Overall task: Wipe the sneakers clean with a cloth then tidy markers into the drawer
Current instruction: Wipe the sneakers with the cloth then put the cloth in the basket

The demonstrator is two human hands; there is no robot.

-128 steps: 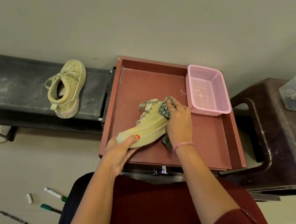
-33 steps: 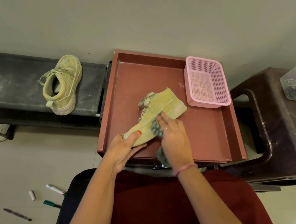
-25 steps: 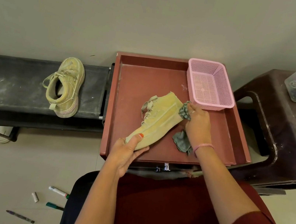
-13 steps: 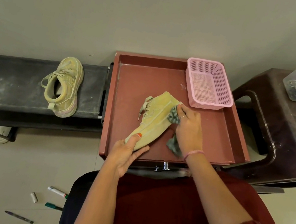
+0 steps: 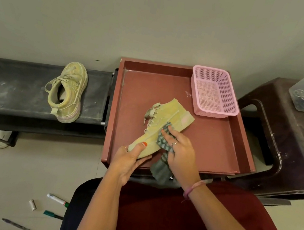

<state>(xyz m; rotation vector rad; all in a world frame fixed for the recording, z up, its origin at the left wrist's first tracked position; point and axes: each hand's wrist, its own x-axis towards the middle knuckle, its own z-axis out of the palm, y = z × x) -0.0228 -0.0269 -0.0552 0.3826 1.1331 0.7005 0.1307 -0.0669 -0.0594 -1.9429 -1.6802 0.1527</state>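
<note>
Reddish-brown drawer tray (image 5: 212, 144) holds one yellow-green suede sneaker (image 5: 162, 128); my left hand (image 5: 130, 159) clamps its toe, my right hand (image 5: 182, 155) presses a checked cloth (image 5: 163, 138) there. Second sneaker (image 5: 67, 91) on black bench (image 5: 12, 85); three markers (image 5: 58, 200) on floor.

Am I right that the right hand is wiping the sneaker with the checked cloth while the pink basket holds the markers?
Not quite: the head view shows the pink basket empty; the markers lie on the floor. The right hand does wipe the sneaker with the checked cloth.

Sneaker (image 5: 165, 123) in drawer (image 5: 222, 145), basket (image 5: 215, 94) behind, markers (image 5: 57, 200) on floor (image 5: 8, 171).
</note>
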